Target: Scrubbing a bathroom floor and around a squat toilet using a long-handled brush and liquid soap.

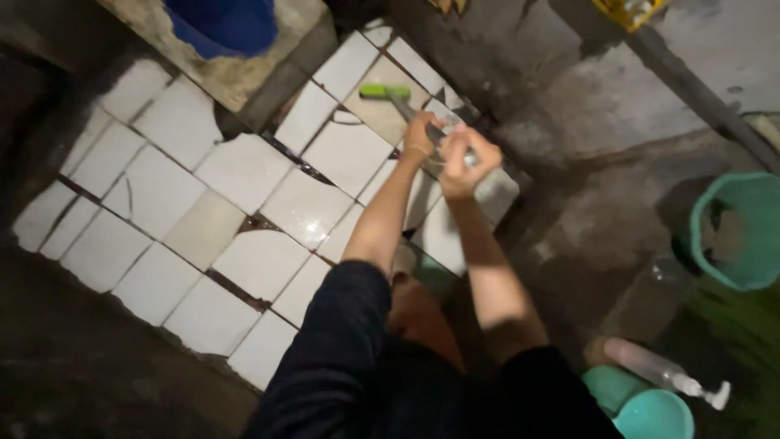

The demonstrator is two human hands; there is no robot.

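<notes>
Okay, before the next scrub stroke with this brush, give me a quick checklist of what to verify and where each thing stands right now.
1. Both hands on the handle: left hand and right hand hold it, ok.
2. Green brush head on a tile: ok.
3. Tiled floor sound: cracked, gaps between pieces, not ok.
4. Floor wetness: cannot tell.
5. Green bucket clear of the arms: ok.
6. Pump bottle lying by the basin: ok.

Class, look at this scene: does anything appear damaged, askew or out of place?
Yes. The white tiled floor is cracked, with broken pieces and dark gaps showing. A pump bottle lies on its side by the teal tub. Both hands grip a green-headed brush.
</notes>
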